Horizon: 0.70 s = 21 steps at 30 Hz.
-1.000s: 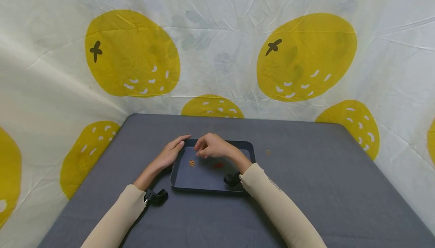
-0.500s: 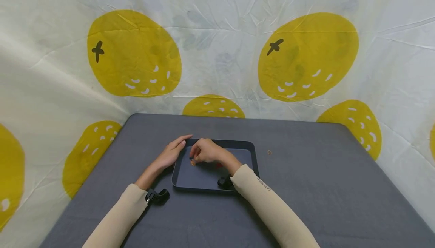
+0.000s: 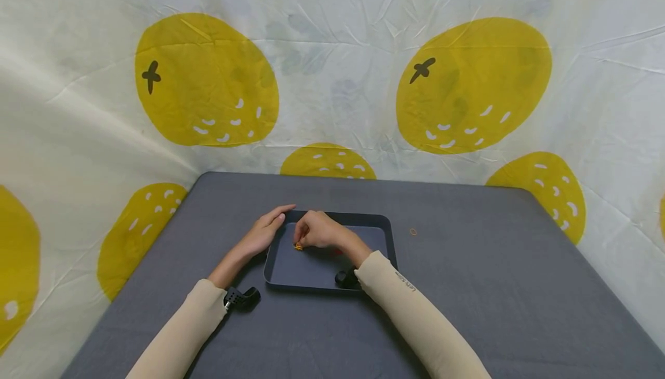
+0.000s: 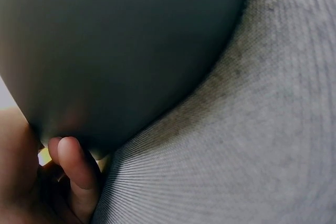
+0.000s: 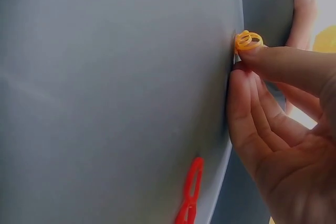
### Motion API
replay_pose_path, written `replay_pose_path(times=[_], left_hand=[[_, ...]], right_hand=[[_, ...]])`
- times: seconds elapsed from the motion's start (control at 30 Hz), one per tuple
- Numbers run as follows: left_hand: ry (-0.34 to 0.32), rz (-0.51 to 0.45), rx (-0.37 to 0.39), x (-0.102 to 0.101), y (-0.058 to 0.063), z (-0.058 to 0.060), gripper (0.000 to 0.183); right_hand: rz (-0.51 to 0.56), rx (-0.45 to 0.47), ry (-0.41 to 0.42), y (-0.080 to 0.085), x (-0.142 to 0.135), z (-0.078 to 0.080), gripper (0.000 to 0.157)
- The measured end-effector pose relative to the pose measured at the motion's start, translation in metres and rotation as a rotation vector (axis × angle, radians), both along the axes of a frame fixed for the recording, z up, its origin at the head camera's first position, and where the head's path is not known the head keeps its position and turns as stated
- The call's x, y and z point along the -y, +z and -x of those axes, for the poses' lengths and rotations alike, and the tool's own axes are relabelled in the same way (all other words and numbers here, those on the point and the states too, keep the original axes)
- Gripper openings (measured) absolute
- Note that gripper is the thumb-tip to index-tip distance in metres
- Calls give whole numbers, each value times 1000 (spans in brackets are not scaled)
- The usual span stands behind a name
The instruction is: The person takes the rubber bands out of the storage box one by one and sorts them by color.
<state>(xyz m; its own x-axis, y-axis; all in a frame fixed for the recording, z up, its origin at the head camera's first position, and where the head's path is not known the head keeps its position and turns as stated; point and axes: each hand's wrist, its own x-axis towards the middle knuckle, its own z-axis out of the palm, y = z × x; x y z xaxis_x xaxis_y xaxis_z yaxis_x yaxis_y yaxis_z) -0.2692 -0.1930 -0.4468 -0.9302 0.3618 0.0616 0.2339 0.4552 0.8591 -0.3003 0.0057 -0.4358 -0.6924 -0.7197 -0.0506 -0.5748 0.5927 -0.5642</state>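
My right hand (image 3: 319,230) reaches down into the dark grey tray (image 3: 312,290) near its left side. Between thumb and fingertips it pinches several yellow-orange rubber bands (image 5: 248,40), bunched together; in the head view only a bit of these bands (image 3: 298,247) shows under the fingertips. My left hand (image 3: 260,235) holds the tray's left edge by the far corner, its thumb along the rim. In the left wrist view, bent fingers (image 4: 74,163) lie against the tray's outer wall. Red rubber bands (image 5: 191,192) lie on the tray floor, mostly hidden behind my right wrist in the head view.
A single orange rubber band (image 3: 413,231) lies on the grey tablecloth (image 3: 467,275) to the right of the tray. A white curtain (image 3: 337,90) printed with yellow fruit hangs behind the table and at both sides.
My right hand has come down toward the tray floor and taken the yellow-orange bands, which lay loose before. My left hand keeps its place on the tray edge.
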Motion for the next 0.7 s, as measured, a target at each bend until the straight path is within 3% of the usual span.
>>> replay_pose_path(times=[0.7], left_hand=[[18,-2,-11,-3,1,-1,42]], right_hand=[[76,84,-46,7,-10,-1,8]])
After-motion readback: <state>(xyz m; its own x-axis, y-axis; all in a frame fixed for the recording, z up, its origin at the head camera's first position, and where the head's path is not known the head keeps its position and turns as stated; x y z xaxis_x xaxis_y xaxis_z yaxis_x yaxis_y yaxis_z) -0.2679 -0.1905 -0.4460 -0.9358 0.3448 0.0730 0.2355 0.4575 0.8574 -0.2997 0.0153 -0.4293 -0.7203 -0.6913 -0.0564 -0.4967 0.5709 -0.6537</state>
